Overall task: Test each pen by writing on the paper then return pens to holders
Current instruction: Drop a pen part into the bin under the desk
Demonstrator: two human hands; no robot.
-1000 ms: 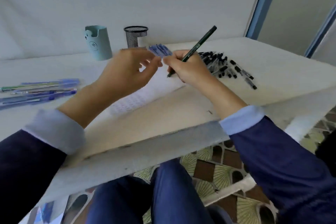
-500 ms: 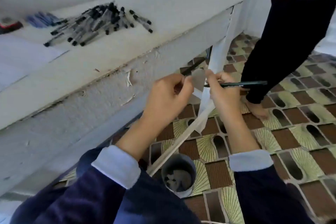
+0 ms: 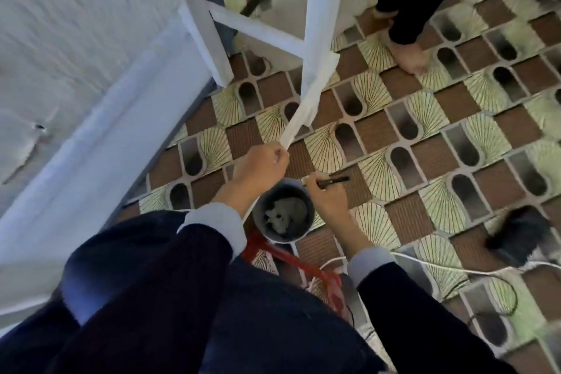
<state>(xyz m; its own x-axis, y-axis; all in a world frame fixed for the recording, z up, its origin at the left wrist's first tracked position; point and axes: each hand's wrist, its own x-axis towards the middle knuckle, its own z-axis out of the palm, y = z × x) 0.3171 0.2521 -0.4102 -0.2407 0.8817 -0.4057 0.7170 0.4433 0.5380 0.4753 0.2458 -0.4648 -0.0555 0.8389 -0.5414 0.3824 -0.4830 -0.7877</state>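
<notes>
Beside the white surface [image 3: 91, 85], above a floor bin [image 3: 280, 240], the right hand [image 3: 326, 200] grips a dark pen [image 3: 334, 181]. The left hand [image 3: 261, 162] is curled; its contents cannot be made out. Current step: probably discarding waste, pen untested. Next: bring the pen up to the paper, write, then place it in a holder; neither is in view.

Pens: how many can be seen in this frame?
1. A dark pen gripped by the right hand, beside the grey bin. More may lie out of view on the table.
</notes>
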